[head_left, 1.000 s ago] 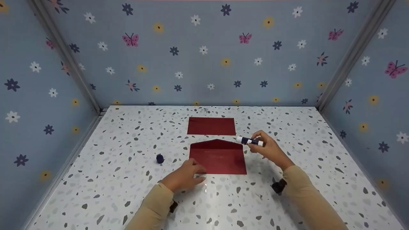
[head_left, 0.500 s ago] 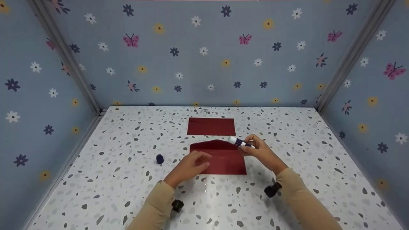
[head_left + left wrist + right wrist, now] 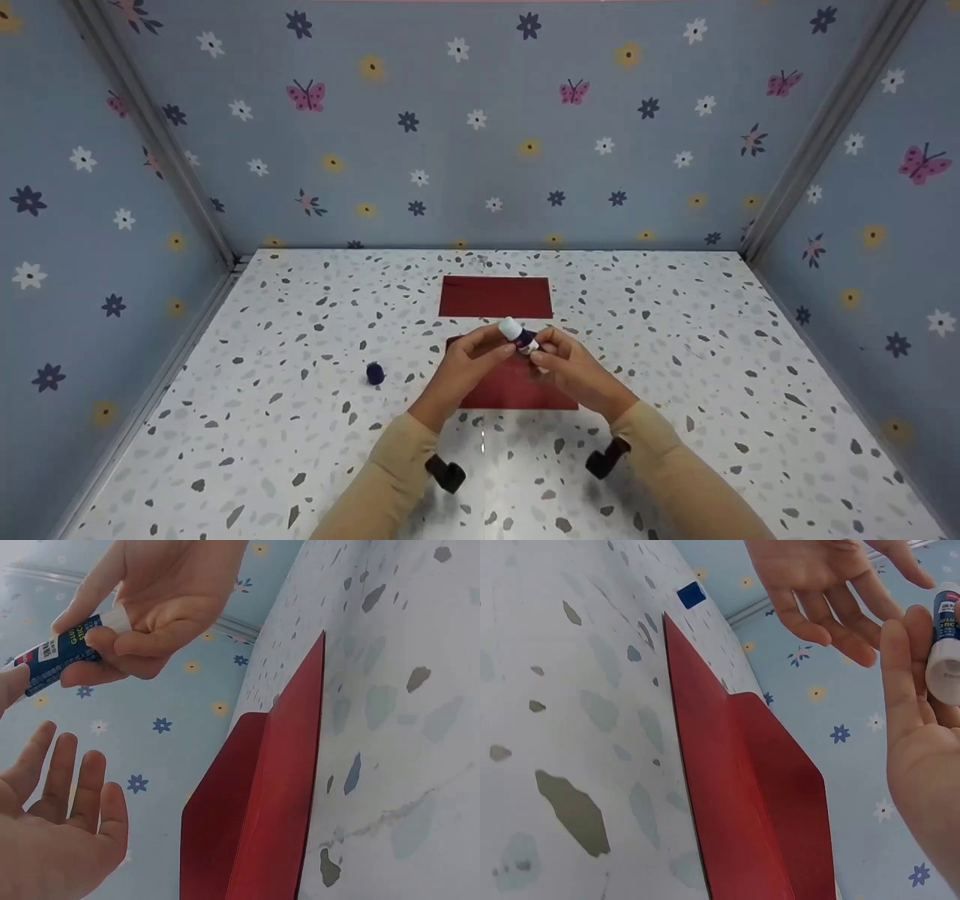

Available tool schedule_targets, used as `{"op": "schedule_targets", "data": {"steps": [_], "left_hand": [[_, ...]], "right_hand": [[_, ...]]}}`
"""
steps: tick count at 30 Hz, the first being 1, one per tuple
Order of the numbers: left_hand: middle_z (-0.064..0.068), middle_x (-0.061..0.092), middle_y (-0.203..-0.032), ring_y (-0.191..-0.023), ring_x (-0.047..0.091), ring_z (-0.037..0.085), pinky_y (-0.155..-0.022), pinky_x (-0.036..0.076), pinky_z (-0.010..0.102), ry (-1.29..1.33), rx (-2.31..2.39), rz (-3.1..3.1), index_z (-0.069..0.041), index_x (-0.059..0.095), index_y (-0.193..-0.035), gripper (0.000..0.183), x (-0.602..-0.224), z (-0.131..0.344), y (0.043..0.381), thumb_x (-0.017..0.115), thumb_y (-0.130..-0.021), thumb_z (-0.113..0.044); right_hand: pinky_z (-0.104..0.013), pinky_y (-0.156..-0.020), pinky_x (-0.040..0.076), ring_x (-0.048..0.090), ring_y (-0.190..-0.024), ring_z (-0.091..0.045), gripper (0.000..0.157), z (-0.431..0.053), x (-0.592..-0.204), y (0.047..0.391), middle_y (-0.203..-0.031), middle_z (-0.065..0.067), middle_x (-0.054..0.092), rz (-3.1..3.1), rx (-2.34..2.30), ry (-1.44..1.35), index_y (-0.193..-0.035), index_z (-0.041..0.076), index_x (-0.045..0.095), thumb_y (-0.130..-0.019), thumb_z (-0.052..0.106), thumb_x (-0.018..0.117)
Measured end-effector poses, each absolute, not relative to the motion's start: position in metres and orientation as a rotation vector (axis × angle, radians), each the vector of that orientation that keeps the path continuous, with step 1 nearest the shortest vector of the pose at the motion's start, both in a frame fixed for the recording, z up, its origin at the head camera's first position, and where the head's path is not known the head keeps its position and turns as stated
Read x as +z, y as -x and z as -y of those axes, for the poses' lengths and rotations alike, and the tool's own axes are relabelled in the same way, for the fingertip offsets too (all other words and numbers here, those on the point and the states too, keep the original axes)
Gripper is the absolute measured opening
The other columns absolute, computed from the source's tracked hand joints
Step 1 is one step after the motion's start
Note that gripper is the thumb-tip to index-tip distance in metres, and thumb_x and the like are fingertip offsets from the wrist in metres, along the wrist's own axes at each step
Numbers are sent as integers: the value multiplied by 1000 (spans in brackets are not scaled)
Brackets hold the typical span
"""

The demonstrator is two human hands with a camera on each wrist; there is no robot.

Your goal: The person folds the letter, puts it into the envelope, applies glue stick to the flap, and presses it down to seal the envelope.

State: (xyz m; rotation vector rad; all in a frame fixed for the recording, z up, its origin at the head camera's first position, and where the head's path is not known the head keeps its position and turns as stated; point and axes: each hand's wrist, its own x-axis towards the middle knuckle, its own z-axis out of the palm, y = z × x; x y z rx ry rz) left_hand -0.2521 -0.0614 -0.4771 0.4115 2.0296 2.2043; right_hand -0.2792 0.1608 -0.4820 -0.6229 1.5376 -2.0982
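Note:
Above the red envelope (image 3: 517,390), my right hand (image 3: 581,371) holds a glue stick (image 3: 523,339) between thumb and fingers, its white end tilted up to the left. My left hand (image 3: 469,367) is beside that end. Its thumb (image 3: 9,686) overlaps the stick's tip in the left wrist view, while the other fingers (image 3: 86,780) are loosely spread and apart from it. The envelope lies with its flap (image 3: 780,780) unfolded on the far side; both hands partly cover it in the head view. The dark blue cap (image 3: 375,373) stands on the table to the left.
A second red envelope or sheet (image 3: 495,297) lies flat behind the first, near the back of the speckled table (image 3: 300,435). Flower-patterned panels (image 3: 480,135) rise at the back and both sides.
The right hand has carried the glue stick leftward over the envelope, turning its white end upward. The left hand has lifted off the envelope's lower left corner and come up to the stick.

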Motion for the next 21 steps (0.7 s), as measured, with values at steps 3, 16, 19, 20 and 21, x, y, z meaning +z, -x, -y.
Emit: {"op": "schedule_targets", "data": {"steps": [3, 16, 19, 20, 21], "left_hand": [[8, 63, -131, -123, 58, 23, -105, 45, 39, -418, 2239, -1978, -8, 61, -137, 47, -477, 59, 252, 71, -95, -27], [10, 57, -140, -131, 50, 25, -116, 27, 47, -534, 2287, -1872, 0, 47, -146, 49, -472, 67, 249, 54, -105, -26], [13, 57, -141, -129, 51, 32, -117, 26, 50, -557, 2310, -1817, 0, 47, -145, 47, -473, 67, 249, 52, -106, -26], [13, 57, -141, -128, 52, 33, -116, 27, 49, -560, 2317, -1809, -1, 47, -144, 46, -473, 67, 248, 52, -106, -27], [13, 58, -140, -128, 53, 32, -116, 28, 49, -556, 2317, -1810, -1, 48, -144, 46, -473, 68, 248, 52, -106, -27]], "right_hand": [[-37, -88, 50, 59, -90, -16, 18, -155, -485, 278, -101, -5, 60, -1495, -2098, 628, -112, 8, 45, -101, 9, 58], [-34, -87, 54, 66, -89, -18, 44, -151, -492, 269, -104, -9, 68, -1328, -1914, 584, -121, 6, 59, -111, 37, 30], [-33, -87, 54, 66, -90, -18, 43, -152, -493, 267, -104, -10, 68, -1302, -1922, 606, -116, 4, 61, -111, 33, 30], [-32, -87, 54, 66, -90, -18, 41, -152, -493, 266, -104, -9, 69, -1307, -1929, 617, -116, 4, 62, -111, 32, 32], [-32, -87, 55, 66, -91, -17, 39, -152, -494, 266, -105, -10, 69, -1317, -1936, 627, -117, 3, 62, -111, 30, 35]]}}
